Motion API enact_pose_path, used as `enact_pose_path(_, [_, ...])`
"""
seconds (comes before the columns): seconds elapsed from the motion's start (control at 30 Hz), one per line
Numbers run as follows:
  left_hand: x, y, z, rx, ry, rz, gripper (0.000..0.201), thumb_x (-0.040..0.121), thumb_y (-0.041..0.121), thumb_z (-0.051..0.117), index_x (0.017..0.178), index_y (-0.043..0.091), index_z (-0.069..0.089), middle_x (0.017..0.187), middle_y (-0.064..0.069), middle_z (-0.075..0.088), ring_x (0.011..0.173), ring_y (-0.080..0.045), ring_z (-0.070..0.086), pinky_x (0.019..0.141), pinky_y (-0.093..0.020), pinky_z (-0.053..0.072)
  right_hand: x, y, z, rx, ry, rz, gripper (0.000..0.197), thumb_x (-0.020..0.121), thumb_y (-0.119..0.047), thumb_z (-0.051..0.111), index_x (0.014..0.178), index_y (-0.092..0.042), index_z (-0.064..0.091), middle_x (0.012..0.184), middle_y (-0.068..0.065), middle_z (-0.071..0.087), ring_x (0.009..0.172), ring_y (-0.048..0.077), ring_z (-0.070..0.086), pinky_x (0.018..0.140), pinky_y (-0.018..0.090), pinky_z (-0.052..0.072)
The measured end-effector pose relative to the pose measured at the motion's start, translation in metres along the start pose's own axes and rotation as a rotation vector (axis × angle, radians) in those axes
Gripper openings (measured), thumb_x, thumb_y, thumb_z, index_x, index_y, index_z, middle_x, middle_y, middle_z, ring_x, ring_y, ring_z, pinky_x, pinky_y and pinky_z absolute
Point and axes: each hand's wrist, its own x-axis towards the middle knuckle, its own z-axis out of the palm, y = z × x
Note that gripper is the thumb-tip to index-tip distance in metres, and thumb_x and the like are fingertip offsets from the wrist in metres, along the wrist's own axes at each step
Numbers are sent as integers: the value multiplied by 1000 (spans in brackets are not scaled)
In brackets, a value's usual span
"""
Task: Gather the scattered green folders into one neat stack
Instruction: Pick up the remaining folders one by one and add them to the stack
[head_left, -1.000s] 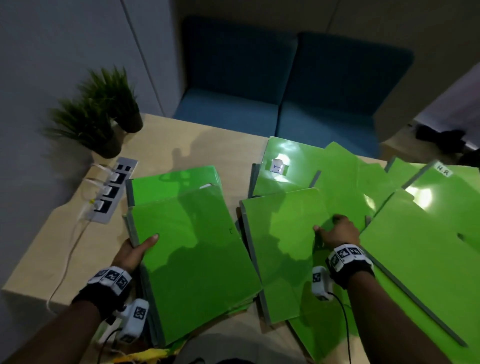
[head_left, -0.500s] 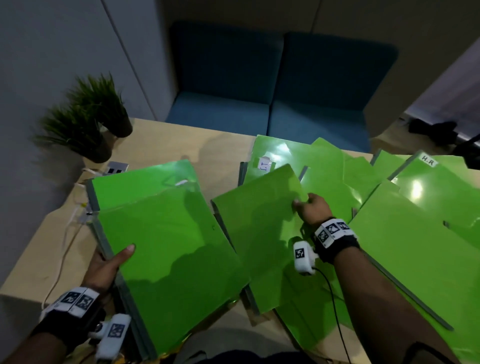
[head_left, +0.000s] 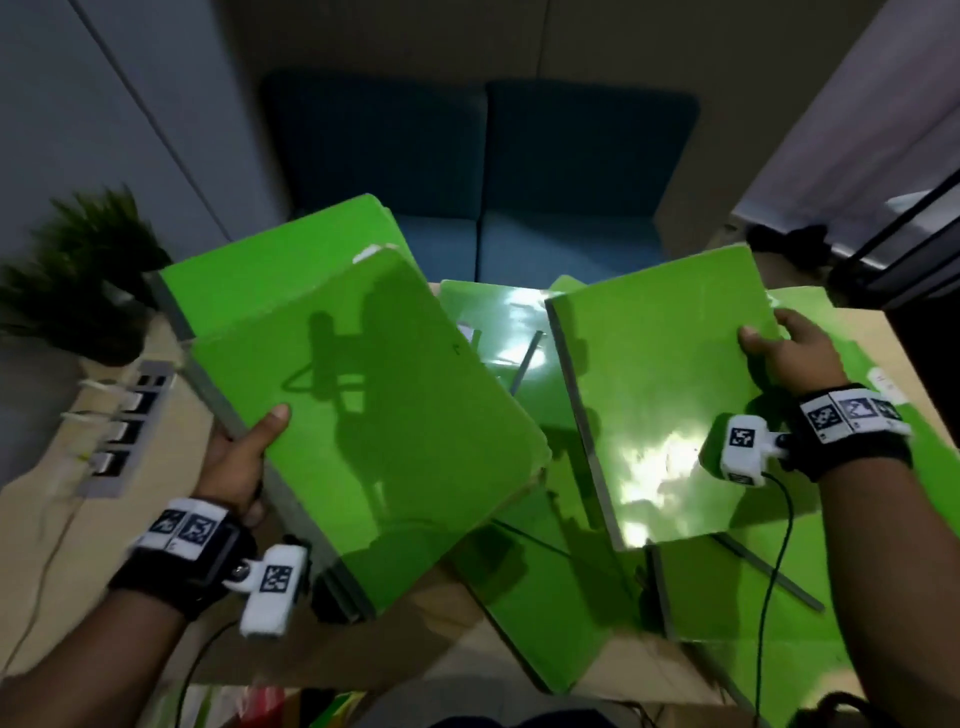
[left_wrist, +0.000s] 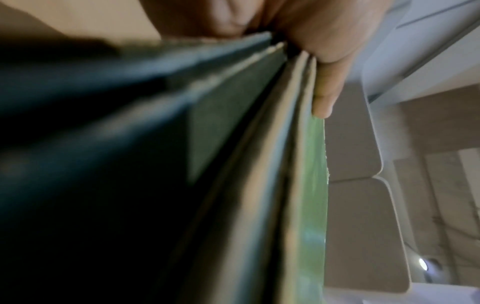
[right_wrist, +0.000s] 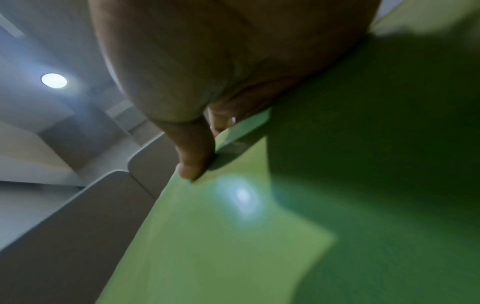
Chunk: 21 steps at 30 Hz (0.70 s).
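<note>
My left hand (head_left: 244, 457) grasps a bundle of glossy green card folders (head_left: 363, 405) lifted at the left; my right hand (head_left: 795, 358) pinches a single green folder (head_left: 670, 395) raised at the right, above scattered green folders (head_left: 550, 613) on the wooden table (head_left: 363, 660).

My left hand (head_left: 236, 457) shows only its thumb on top of the bundle of folders (head_left: 363, 405); my other fingers are hidden beneath it. How many folders the bundle holds I cannot tell: in the left wrist view the edges (left_wrist: 291, 144) smear into blur. My right hand (head_left: 789, 358) likewise hides its fingers behind the single folder (head_left: 670, 405). The raised folders cover much of the tabletop (head_left: 41, 519) and the loose folders (head_left: 550, 613) lying there. A white label (head_left: 883, 382) near my right wrist is too small to read. The plant (head_left: 78, 291) is blurred.
</note>
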Motion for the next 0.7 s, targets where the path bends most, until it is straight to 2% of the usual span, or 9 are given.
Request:
enact_pose_path(0.07, [7,-20,31,7,-60,-22,73,57,52,85,123,31,60,112,-4,72,101,-32,68,90,-64,46,12,14,-26,-109,-63,46,43,86,-21,70,127,-19,58,90,11,69,63,20,59,60,28,48])
enact_pose_path(0.13, [18,-51,53,19,-104,-72,77,54,54,87,122,29,61,117,-6,70,107,-33,66,92,-62,47,22,27,-45,-289,-90,59,41,87,-24,70,126,-21,58,84,7,68,66,23,61,66,31,50])
enact_pose_path(0.2, [23,-76,77,43,-153,-120,76,56,50,89,123,28,60,119,-6,69,109,-32,65,95,-61,46,34,43,-58,-444,-87,56,50,85,-29,72,132,-22,55,108,14,68,88,32,66,84,40,53])
enact_pose_path(0.27, [11,-78,107,86,-173,-141,61,69,32,85,123,23,60,115,-6,71,107,-29,67,92,-57,50,52,60,-65,-578,-94,61,61,84,-34,73,138,-19,50,128,19,60,106,37,62,95,44,50])
enact_pose_path(0.33, [3,-80,126,138,-175,-149,39,81,9,73,117,19,62,101,0,75,96,-20,71,84,-48,57,67,74,-65,-668,-145,50,68,82,-39,73,139,-15,48,130,20,59,110,36,61,95,42,49])
enact_pose_path(0.37, [3,-83,133,161,-182,-166,37,83,2,68,115,20,62,98,1,75,93,-20,72,82,-45,58,74,78,-64,-716,-166,39,70,81,-40,73,140,-13,48,129,20,60,111,36,60,95,41,48])
enact_pose_path(0.47, [4,-91,135,226,-185,-241,34,85,3,67,113,21,60,109,-10,70,100,-29,67,92,-49,50,87,89,-53,-863,-189,-11,69,83,-39,73,139,-6,48,133,20,56,120,38,54,100,43,44])
enact_pose_path(0.53, [10,-98,132,269,-169,-282,32,87,3,65,116,14,58,114,-18,66,101,-32,64,94,-48,48,94,99,-44,-926,-208,-16,68,81,-41,74,135,-7,51,135,20,52,122,39,51,102,46,44])
enact_pose_path(0.7, [26,-108,128,324,-171,-387,45,88,2,63,132,0,51,126,-25,60,112,-39,60,100,-53,44,94,129,-26,-900,-206,117,69,79,-40,76,135,-9,50,142,19,44,127,40,46,106,48,41])
